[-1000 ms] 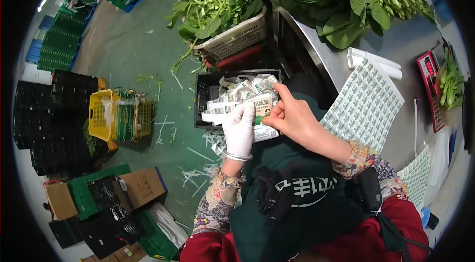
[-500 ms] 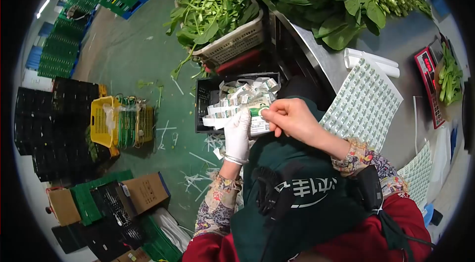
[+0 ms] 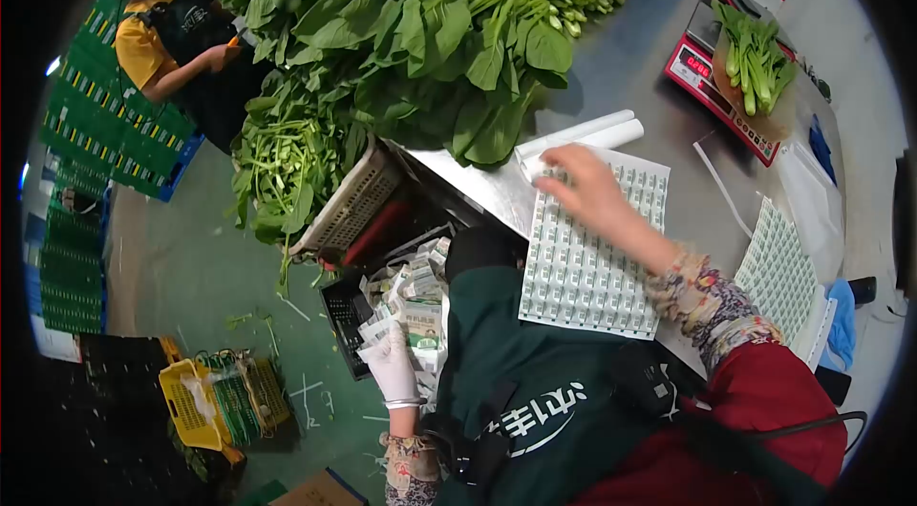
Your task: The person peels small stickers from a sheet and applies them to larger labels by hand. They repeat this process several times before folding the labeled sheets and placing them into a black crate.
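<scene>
My left hand (image 3: 393, 368), in a white glove, is closed on a white-and-green printed packet (image 3: 422, 320) at the black crate (image 3: 337, 315). Several similar packets (image 3: 406, 279) lie heaped in that crate, beside my leg. My bare right hand (image 3: 597, 195) is over the upper part of a sticker sheet (image 3: 583, 281) with rows of small green-and-white labels. Its fingers are apart near the sheet's top edge, beside white rolls (image 3: 597, 133). Whether a fingertip touches the sheet cannot be made out.
Leafy greens (image 3: 411, 28) are piled on the steel table (image 3: 611, 62). A red scale (image 3: 716, 90) carries a bunch of greens (image 3: 755, 62). A second sticker sheet (image 3: 781, 267) lies to the right. A beige crate (image 3: 349, 195) and yellow basket (image 3: 196, 410) stand left; a co-worker (image 3: 181, 38) stands behind.
My right hand has left the packet and moved to the sticker sheet. My left hand stays with the packet. The view has swung right, and a co-worker now shows at upper left.
</scene>
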Available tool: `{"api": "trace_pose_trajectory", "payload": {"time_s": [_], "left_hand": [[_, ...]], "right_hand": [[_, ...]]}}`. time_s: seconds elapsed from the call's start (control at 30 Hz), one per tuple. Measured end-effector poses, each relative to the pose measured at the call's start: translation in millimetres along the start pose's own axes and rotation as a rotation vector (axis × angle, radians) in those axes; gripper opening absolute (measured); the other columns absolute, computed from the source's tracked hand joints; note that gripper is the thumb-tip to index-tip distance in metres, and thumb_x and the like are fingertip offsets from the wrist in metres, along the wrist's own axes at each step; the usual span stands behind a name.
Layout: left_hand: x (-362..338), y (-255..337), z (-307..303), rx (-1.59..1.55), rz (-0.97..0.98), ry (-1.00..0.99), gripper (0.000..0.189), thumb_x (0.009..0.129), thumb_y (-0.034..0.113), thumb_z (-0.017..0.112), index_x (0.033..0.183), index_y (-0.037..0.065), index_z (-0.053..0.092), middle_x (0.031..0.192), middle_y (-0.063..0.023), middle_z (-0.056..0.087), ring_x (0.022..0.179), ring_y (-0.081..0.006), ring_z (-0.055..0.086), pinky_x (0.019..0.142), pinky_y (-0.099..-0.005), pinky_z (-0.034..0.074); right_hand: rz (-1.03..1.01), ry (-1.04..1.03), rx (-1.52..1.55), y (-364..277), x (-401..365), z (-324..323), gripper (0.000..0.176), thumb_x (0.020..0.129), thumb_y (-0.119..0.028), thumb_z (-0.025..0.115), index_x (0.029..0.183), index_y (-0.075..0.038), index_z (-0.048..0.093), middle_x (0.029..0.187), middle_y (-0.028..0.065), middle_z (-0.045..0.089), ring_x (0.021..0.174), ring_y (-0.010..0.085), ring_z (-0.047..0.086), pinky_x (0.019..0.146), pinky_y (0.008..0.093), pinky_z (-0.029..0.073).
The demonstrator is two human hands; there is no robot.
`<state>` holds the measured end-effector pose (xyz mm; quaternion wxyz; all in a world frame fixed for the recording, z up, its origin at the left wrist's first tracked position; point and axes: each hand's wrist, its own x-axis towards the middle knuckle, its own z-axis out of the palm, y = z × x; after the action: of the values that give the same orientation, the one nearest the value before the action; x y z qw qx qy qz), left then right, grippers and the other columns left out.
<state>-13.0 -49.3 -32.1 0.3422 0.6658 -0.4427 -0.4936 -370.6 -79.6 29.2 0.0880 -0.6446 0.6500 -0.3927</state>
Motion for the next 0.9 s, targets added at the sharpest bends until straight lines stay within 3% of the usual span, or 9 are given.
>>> {"api": "trace_pose_trajectory", "payload": {"time_s": [0.07,0.13,0.23,0.3,0.37,0.47,0.6,0.77,0.9], "left_hand": [[9,-3,4,0.495,0.235,0.184,0.030,0.089,0.033,0.058,0.084,0.005,0.066,0.067,-0.0071,0.064,0.059,-0.0215,0.061,0.057,-0.0345,0.048],[17,2,13,0.815,0.377,0.314,0.028,0.085,0.038,0.060,0.093,0.012,0.065,0.073,-0.0128,0.065,0.065,-0.0329,0.063,0.060,-0.0408,0.049],[19,37,35,0.610,0.598,0.246,0.032,0.081,0.029,0.067,0.107,0.010,0.062,0.099,-0.0114,0.065,0.086,-0.0284,0.063,0.074,-0.0356,0.050],[20,59,52,0.279,0.653,-0.040,0.045,0.079,0.001,0.065,0.123,0.002,0.053,0.117,-0.0123,0.059,0.099,-0.0181,0.060,0.088,-0.0293,0.046],[4,107,71,0.224,0.696,-0.217,0.060,0.075,-0.003,0.064,0.132,0.002,0.045,0.125,-0.0129,0.055,0.105,-0.0179,0.058,0.089,-0.0284,0.046],[0,142,89,0.143,0.697,-0.501,0.069,0.069,-0.003,0.070,0.133,0.002,0.043,0.127,-0.0136,0.053,0.111,-0.0186,0.055,0.092,-0.0291,0.044],[4,136,103,-0.115,0.547,-0.525,0.031,0.085,0.006,0.063,0.115,0.000,0.058,0.101,-0.0047,0.066,0.088,-0.0073,0.060,0.078,-0.0199,0.048],[5,136,79,-0.354,0.427,-0.351,0.020,0.087,0.001,0.059,0.106,-0.003,0.062,0.094,-0.0043,0.065,0.081,-0.0086,0.058,0.076,-0.0228,0.047],[6,130,59,-0.363,0.417,-0.267,0.018,0.089,0.005,0.057,0.104,-0.003,0.062,0.086,-0.0014,0.063,0.074,-0.0075,0.054,0.071,-0.0217,0.044]], "right_hand": [[-0.018,0.046,-0.297,40,6,-24,0.042,0.078,-0.025,0.066,0.109,0.001,0.053,0.106,0.0164,0.056,0.094,0.0333,0.054,0.085,0.0396,0.042],[-0.004,-0.027,-0.255,56,5,-35,0.028,0.081,-0.024,0.063,0.096,-0.001,0.059,0.091,0.0141,0.060,0.087,0.0318,0.056,0.080,0.0400,0.042],[-0.133,-0.057,-0.150,48,14,-44,0.019,0.084,-0.022,0.059,0.085,-0.003,0.061,0.076,0.0124,0.060,0.075,0.0318,0.057,0.073,0.0401,0.043],[-0.247,-0.125,-0.074,29,21,-48,0.017,0.085,-0.021,0.058,0.082,-0.004,0.061,0.072,0.0118,0.060,0.072,0.0316,0.057,0.070,0.0394,0.043],[-0.348,-0.269,-0.030,11,28,-50,0.016,0.086,-0.020,0.059,0.084,-0.004,0.061,0.074,0.0109,0.061,0.072,0.0307,0.057,0.069,0.0379,0.044],[-0.416,-0.446,-0.004,-17,32,-42,0.017,0.086,-0.021,0.059,0.081,-0.005,0.061,0.073,0.0096,0.060,0.070,0.0306,0.056,0.066,0.0393,0.044],[-0.579,-0.338,0.045,-37,36,-34,0.019,0.085,-0.024,0.060,0.089,-0.006,0.060,0.076,0.0077,0.059,0.079,0.0270,0.058,0.078,0.0372,0.043],[-0.282,0.280,-0.176,-42,31,-63,0.037,0.082,-0.014,0.065,0.116,-0.005,0.054,0.080,0.0074,0.059,0.081,0.0243,0.058,0.083,0.0341,0.042],[0.299,-0.113,0.635,-34,14,-69,0.047,0.084,-0.006,0.061,0.129,-0.005,0.047,0.081,0.0017,0.057,0.073,0.0106,0.055,0.072,0.0241,0.044]]}}
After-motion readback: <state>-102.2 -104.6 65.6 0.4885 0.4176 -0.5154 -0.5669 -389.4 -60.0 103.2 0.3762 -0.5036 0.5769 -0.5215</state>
